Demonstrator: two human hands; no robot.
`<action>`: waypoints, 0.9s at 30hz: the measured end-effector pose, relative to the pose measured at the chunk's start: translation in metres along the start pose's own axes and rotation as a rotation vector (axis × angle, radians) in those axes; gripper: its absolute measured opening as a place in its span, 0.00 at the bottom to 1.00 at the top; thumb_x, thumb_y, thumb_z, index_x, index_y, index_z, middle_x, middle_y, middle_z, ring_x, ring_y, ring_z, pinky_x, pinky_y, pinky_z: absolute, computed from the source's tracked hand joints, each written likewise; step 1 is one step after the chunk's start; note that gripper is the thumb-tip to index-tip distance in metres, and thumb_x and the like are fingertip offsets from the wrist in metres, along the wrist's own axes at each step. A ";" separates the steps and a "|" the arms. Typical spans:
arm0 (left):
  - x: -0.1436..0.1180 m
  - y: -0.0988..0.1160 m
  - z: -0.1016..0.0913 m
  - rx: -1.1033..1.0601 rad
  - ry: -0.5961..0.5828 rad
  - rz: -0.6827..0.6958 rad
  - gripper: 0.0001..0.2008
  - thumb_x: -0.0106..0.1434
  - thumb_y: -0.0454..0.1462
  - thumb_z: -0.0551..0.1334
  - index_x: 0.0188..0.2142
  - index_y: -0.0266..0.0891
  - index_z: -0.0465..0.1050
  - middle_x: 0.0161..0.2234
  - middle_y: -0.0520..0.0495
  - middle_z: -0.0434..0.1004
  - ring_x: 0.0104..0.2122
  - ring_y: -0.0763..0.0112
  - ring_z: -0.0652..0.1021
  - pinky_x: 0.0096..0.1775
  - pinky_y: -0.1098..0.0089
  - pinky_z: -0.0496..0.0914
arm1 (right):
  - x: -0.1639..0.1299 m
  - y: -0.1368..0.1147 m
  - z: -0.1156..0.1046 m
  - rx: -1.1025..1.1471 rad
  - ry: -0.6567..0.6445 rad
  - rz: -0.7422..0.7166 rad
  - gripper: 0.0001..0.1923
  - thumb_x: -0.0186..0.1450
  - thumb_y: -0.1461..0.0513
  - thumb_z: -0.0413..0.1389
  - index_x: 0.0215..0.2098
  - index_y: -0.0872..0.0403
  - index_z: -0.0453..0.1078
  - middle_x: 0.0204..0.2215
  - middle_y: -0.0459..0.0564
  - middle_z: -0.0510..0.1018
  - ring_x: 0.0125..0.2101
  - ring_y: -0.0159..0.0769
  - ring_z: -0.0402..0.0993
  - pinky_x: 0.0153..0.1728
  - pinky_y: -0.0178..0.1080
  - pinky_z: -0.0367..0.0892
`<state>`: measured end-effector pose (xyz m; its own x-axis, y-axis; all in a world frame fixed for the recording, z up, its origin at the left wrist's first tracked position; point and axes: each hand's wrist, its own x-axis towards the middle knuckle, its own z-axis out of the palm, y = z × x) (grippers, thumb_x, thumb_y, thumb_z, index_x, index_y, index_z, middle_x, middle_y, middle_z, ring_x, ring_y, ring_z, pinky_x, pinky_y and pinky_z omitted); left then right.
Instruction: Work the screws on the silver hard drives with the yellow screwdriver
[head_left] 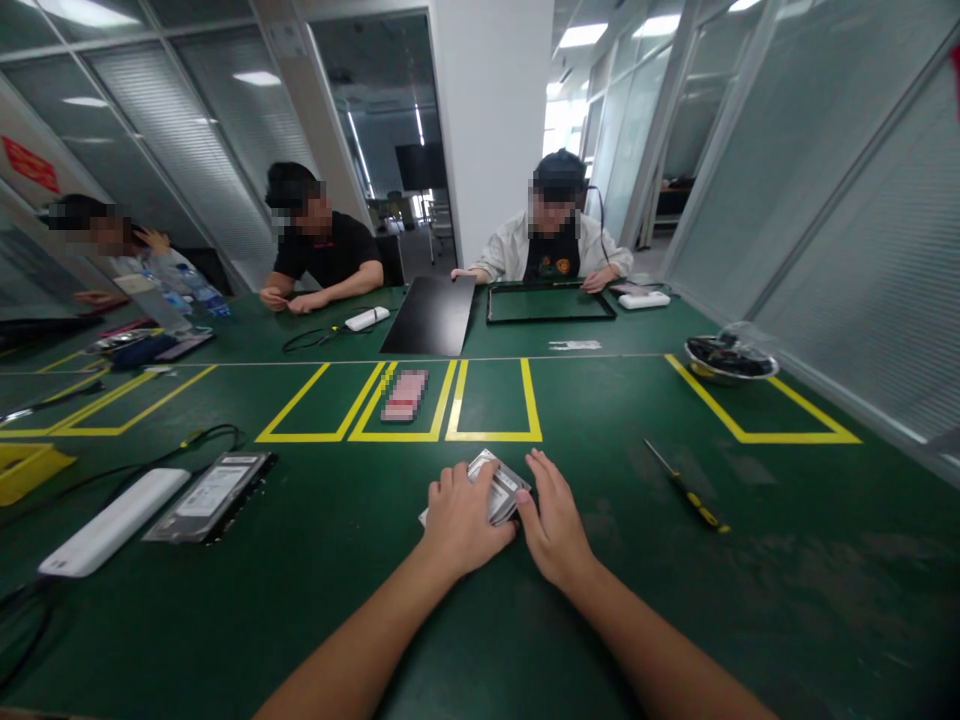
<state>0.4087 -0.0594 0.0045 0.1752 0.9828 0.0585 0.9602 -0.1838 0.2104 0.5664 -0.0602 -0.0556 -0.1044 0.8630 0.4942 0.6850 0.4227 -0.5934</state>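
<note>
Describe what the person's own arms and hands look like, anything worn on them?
Both forearms are bare with no sleeves in view. The left hand and right hand wear no gloves, and no rings, watch or bands are visible.

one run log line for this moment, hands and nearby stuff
left hand: on hard drive | right hand: on it too | screwdriver: right, untouched

Both hands (465,520) (553,520) on a hard drive (499,487), green table (675,600).

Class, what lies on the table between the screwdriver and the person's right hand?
Nothing: the head view shows only bare green table between the screwdriver and the right hand.
</note>
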 end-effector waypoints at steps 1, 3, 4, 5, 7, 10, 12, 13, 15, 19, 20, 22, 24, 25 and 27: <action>0.000 0.001 0.003 0.009 0.008 -0.006 0.33 0.54 0.51 0.61 0.59 0.48 0.62 0.48 0.37 0.69 0.47 0.48 0.69 0.47 0.53 0.62 | 0.000 0.000 0.000 -0.001 -0.006 0.003 0.26 0.72 0.55 0.43 0.64 0.60 0.57 0.62 0.63 0.63 0.64 0.48 0.57 0.62 0.56 0.56; 0.000 0.002 0.007 0.020 0.026 -0.004 0.32 0.55 0.51 0.61 0.59 0.48 0.63 0.47 0.37 0.69 0.47 0.47 0.69 0.47 0.53 0.62 | 0.001 -0.001 0.001 -0.004 -0.023 0.005 0.26 0.72 0.55 0.43 0.63 0.60 0.58 0.62 0.63 0.64 0.64 0.48 0.57 0.62 0.55 0.56; 0.000 0.001 0.009 0.022 0.038 0.001 0.32 0.55 0.51 0.61 0.58 0.48 0.64 0.47 0.37 0.69 0.47 0.47 0.69 0.46 0.52 0.62 | 0.002 -0.001 0.001 -0.006 -0.034 0.007 0.26 0.72 0.55 0.43 0.63 0.61 0.58 0.62 0.63 0.64 0.64 0.47 0.57 0.63 0.55 0.56; 0.000 0.000 0.011 0.020 0.051 0.005 0.32 0.56 0.52 0.61 0.58 0.48 0.64 0.47 0.36 0.69 0.46 0.46 0.69 0.46 0.51 0.62 | 0.002 -0.002 0.001 -0.006 -0.043 0.010 0.25 0.72 0.55 0.43 0.63 0.61 0.59 0.62 0.63 0.64 0.64 0.47 0.57 0.63 0.55 0.56; 0.000 -0.003 0.014 0.003 0.075 0.012 0.32 0.57 0.53 0.60 0.59 0.47 0.65 0.47 0.34 0.69 0.46 0.45 0.69 0.45 0.50 0.62 | 0.004 -0.003 0.000 -0.006 -0.061 0.020 0.25 0.72 0.56 0.43 0.63 0.61 0.59 0.62 0.63 0.64 0.64 0.47 0.57 0.63 0.54 0.56; 0.000 -0.010 0.014 -0.031 0.086 0.035 0.33 0.58 0.56 0.59 0.59 0.47 0.66 0.49 0.33 0.69 0.46 0.44 0.69 0.45 0.50 0.64 | 0.004 -0.005 -0.001 -0.017 -0.080 0.035 0.25 0.72 0.56 0.44 0.62 0.60 0.60 0.61 0.62 0.65 0.63 0.48 0.58 0.63 0.54 0.56; -0.001 -0.016 0.011 -0.051 0.062 0.069 0.32 0.60 0.56 0.57 0.60 0.48 0.65 0.50 0.33 0.68 0.46 0.46 0.70 0.44 0.52 0.66 | 0.004 -0.008 -0.002 -0.037 -0.090 0.036 0.23 0.71 0.56 0.46 0.60 0.60 0.63 0.60 0.62 0.67 0.61 0.49 0.60 0.61 0.55 0.58; -0.002 -0.019 0.009 -0.058 0.044 0.086 0.31 0.61 0.55 0.56 0.61 0.48 0.65 0.50 0.34 0.67 0.46 0.47 0.71 0.44 0.53 0.66 | 0.003 -0.011 -0.003 -0.049 -0.097 0.032 0.23 0.71 0.57 0.46 0.59 0.59 0.64 0.59 0.63 0.67 0.60 0.49 0.61 0.61 0.55 0.59; -0.003 -0.025 0.004 -0.064 0.001 0.106 0.28 0.65 0.53 0.53 0.61 0.49 0.64 0.49 0.35 0.67 0.44 0.50 0.73 0.43 0.56 0.68 | 0.000 -0.017 -0.006 -0.074 -0.121 0.005 0.22 0.70 0.57 0.48 0.58 0.58 0.66 0.58 0.62 0.68 0.58 0.50 0.63 0.59 0.55 0.60; -0.003 -0.032 -0.001 -0.041 -0.066 0.093 0.24 0.68 0.49 0.49 0.62 0.52 0.64 0.45 0.40 0.67 0.36 0.58 0.77 0.39 0.60 0.70 | -0.008 -0.031 -0.014 -0.093 -0.189 -0.106 0.23 0.68 0.56 0.50 0.57 0.59 0.66 0.59 0.62 0.66 0.59 0.51 0.60 0.60 0.55 0.59; -0.003 -0.033 -0.002 -0.043 -0.072 0.099 0.24 0.69 0.48 0.49 0.61 0.52 0.64 0.44 0.41 0.67 0.35 0.59 0.77 0.39 0.60 0.70 | -0.010 -0.035 -0.016 -0.092 -0.214 -0.137 0.23 0.68 0.56 0.51 0.57 0.58 0.66 0.60 0.62 0.65 0.60 0.52 0.59 0.61 0.55 0.58; -0.002 -0.036 0.001 -0.071 -0.069 0.123 0.23 0.68 0.47 0.52 0.61 0.52 0.65 0.44 0.42 0.67 0.37 0.60 0.78 0.41 0.61 0.71 | -0.015 -0.040 -0.018 -0.089 -0.272 -0.183 0.25 0.66 0.55 0.54 0.58 0.58 0.66 0.61 0.61 0.65 0.61 0.52 0.57 0.62 0.55 0.56; -0.002 -0.036 0.006 -0.123 -0.042 0.137 0.22 0.67 0.45 0.54 0.60 0.50 0.67 0.44 0.42 0.67 0.40 0.61 0.78 0.44 0.61 0.71 | -0.018 -0.044 -0.019 -0.100 -0.330 -0.199 0.30 0.64 0.53 0.56 0.60 0.60 0.64 0.62 0.62 0.64 0.62 0.53 0.57 0.63 0.55 0.54; -0.002 -0.036 0.010 -0.153 -0.019 0.136 0.22 0.67 0.43 0.55 0.59 0.49 0.69 0.45 0.42 0.67 0.41 0.61 0.78 0.45 0.62 0.71 | -0.019 -0.045 -0.019 -0.106 -0.354 -0.200 0.32 0.64 0.52 0.56 0.61 0.61 0.63 0.62 0.62 0.64 0.62 0.53 0.57 0.63 0.56 0.53; -0.002 -0.034 0.019 -0.219 0.038 0.121 0.20 0.67 0.41 0.54 0.57 0.46 0.71 0.46 0.41 0.67 0.42 0.62 0.77 0.47 0.62 0.71 | -0.019 -0.046 -0.019 -0.124 -0.382 -0.191 0.34 0.64 0.51 0.56 0.63 0.62 0.61 0.62 0.63 0.65 0.63 0.54 0.57 0.64 0.56 0.51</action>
<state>0.3794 -0.0541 -0.0211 0.2735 0.9528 0.1319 0.8621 -0.3036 0.4057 0.5508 -0.1013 -0.0262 -0.4806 0.8229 0.3032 0.7067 0.5681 -0.4217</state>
